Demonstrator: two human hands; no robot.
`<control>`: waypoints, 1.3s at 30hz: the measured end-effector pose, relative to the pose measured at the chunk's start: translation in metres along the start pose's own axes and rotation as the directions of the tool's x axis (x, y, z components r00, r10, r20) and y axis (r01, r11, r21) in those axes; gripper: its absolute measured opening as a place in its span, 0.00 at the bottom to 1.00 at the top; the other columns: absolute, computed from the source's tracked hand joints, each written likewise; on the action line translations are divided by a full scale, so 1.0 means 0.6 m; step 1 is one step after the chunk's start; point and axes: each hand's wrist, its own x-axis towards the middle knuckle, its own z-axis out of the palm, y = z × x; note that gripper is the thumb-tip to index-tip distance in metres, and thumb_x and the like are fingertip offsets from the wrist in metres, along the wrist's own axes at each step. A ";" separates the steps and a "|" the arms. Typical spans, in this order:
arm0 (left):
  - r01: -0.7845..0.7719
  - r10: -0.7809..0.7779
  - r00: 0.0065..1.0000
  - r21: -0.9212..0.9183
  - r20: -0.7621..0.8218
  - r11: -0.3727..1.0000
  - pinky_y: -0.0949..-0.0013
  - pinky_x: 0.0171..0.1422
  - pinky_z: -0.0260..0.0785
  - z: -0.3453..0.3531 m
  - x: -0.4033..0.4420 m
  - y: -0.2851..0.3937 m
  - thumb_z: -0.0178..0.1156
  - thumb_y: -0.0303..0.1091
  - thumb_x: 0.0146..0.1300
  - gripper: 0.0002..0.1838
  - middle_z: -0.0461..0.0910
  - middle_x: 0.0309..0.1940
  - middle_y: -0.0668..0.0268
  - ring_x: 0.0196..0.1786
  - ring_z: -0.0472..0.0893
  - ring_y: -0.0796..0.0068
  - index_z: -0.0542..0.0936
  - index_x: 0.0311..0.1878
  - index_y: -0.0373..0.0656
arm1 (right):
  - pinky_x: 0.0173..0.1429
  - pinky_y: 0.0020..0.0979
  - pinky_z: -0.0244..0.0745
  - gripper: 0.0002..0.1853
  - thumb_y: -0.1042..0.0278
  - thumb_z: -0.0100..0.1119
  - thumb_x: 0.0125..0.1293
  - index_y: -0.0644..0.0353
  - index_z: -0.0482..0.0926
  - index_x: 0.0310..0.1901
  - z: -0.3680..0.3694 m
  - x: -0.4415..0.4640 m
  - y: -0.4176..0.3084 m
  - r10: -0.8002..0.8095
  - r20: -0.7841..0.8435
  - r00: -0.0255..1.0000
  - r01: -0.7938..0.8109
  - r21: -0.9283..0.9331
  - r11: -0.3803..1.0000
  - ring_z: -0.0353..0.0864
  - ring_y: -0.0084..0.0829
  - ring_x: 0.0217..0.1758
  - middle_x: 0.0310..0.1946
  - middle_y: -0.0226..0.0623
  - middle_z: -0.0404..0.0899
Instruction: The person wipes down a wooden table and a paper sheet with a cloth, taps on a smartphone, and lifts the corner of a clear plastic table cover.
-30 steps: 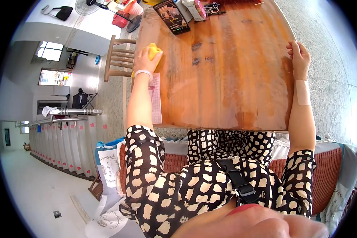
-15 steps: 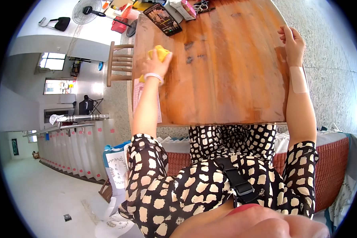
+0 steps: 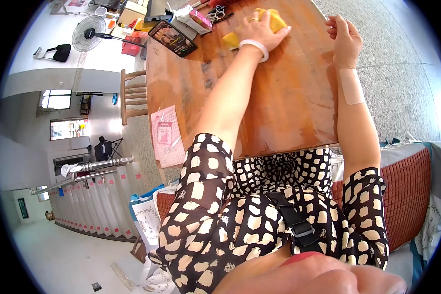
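Observation:
A crumpled yellow cloth (image 3: 278, 20) lies against the wooden tabletop (image 3: 279, 103) near its far side. Over it is my left hand (image 3: 259, 33), fingers gripping and pressing the cloth down; a pale bangle circles the wrist. Part of the cloth sticks out to the left of the hand. The wood around it looks wet and shiny. At the table's right edge rests my right hand (image 3: 348, 43), its fingers loosely curled in, with nothing seen in them. A patch (image 3: 352, 87) covers part of that forearm.
A propped-up phone (image 3: 172, 38) stands at the far left of the table, beside a pink-and-white box (image 3: 195, 18) and a dark cable (image 3: 216, 13). A pink gridded sheet (image 3: 166, 134) lies at the near left corner. A wooden chair (image 3: 134, 95) stands left of the table.
My left hand has carried the yellow cloth from the table's left side to the right and farther away, uncovering the pink sheet. My right hand stays by the right edge. The view has shifted slightly.

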 end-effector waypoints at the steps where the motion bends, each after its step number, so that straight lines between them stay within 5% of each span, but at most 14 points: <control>1: -0.059 0.058 0.998 -0.048 -0.013 0.997 0.39 0.69 0.50 0.005 0.002 0.015 0.51 0.74 0.53 0.44 0.66 0.67 0.57 0.69 0.63 0.52 0.67 0.67 0.54 | 0.36 0.20 0.72 0.12 0.64 0.56 0.67 0.64 0.84 0.37 0.000 0.001 -0.005 0.013 -0.037 0.999 -0.012 0.031 0.999 0.76 0.17 0.29 0.30 0.32 0.84; 7: -0.475 0.469 0.878 -0.052 -0.096 0.879 0.46 0.64 0.58 0.005 -0.052 0.075 0.54 0.70 0.52 0.39 0.72 0.62 0.58 0.66 0.66 0.51 0.73 0.63 0.56 | 0.34 0.21 0.71 0.13 0.65 0.55 0.66 0.65 0.84 0.35 -0.007 0.005 -0.013 -0.072 -0.119 0.990 0.088 0.134 0.987 0.76 0.19 0.27 0.29 0.35 0.84; 14: -0.628 0.628 0.776 -0.175 -0.066 0.758 0.47 0.65 0.56 -0.086 -0.258 0.067 0.63 0.64 0.46 0.39 0.72 0.60 0.59 0.63 0.68 0.51 0.74 0.62 0.56 | 0.32 0.19 0.71 0.13 0.65 0.55 0.66 0.65 0.84 0.34 0.002 -0.004 -0.012 -0.077 -0.079 0.994 0.084 0.088 0.993 0.76 0.17 0.25 0.27 0.33 0.84; 23: -0.417 0.420 0.907 -0.220 -0.037 0.882 0.50 0.64 0.60 -0.172 -0.467 -0.039 0.70 0.58 0.43 0.38 0.72 0.59 0.61 0.61 0.70 0.54 0.77 0.59 0.52 | 0.31 0.19 0.70 0.12 0.65 0.56 0.66 0.65 0.85 0.34 -0.002 -0.003 0.000 -0.043 -0.031 0.999 0.044 0.033 0.998 0.75 0.16 0.25 0.26 0.33 0.84; 30: -0.104 0.106 0.991 0.033 -0.078 0.994 0.54 0.60 0.67 -0.179 -0.477 -0.216 0.68 0.57 0.49 0.35 0.74 0.57 0.55 0.58 0.74 0.51 0.77 0.58 0.46 | 0.33 0.19 0.70 0.12 0.65 0.56 0.66 0.64 0.85 0.35 0.001 -0.010 -0.003 0.000 -0.004 1.000 0.000 -0.003 1.000 0.74 0.16 0.26 0.27 0.32 0.83; 35: 0.093 -0.061 0.978 0.156 -0.202 0.983 0.53 0.57 0.69 -0.147 -0.436 -0.353 0.67 0.56 0.52 0.34 0.76 0.55 0.51 0.52 0.77 0.48 0.76 0.57 0.44 | 0.33 0.19 0.70 0.12 0.64 0.57 0.65 0.65 0.85 0.35 -0.002 -0.004 0.003 0.019 0.014 1.000 -0.018 -0.032 0.999 0.74 0.16 0.27 0.27 0.32 0.83; 39: 0.368 -0.337 0.924 0.180 -0.184 0.912 0.53 0.58 0.68 -0.138 -0.392 -0.370 0.65 0.59 0.53 0.34 0.76 0.56 0.50 0.55 0.76 0.47 0.76 0.58 0.47 | 0.34 0.19 0.71 0.12 0.64 0.57 0.64 0.64 0.85 0.35 0.002 -0.006 0.003 0.036 0.039 0.999 -0.032 -0.088 0.996 0.75 0.15 0.27 0.27 0.32 0.83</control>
